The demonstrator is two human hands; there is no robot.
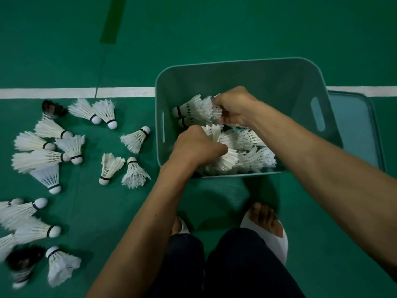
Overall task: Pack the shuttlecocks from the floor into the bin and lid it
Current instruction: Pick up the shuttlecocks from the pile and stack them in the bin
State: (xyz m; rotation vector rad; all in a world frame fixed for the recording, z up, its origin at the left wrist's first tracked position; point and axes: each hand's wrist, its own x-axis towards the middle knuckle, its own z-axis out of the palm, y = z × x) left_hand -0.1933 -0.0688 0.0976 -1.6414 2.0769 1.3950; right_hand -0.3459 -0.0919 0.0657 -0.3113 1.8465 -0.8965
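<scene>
Bin (242,68) set on the floor (214,29) within easy reach, so both hands work inside it. Left hand (197,145) curls round packed shuttlecocks (251,147); right hand (234,104) grips the feathers of others. Loose shuttlecocks (71,147) lie left of the bin; the lid (354,130) lies just beside its right wall.

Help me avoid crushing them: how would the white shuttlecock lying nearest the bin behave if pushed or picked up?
Probably very light: the shuttlecock is mostly thin feathers. Its splayed skirt looks crushable. Lying sideways, it would likely roll in an arc.
</scene>
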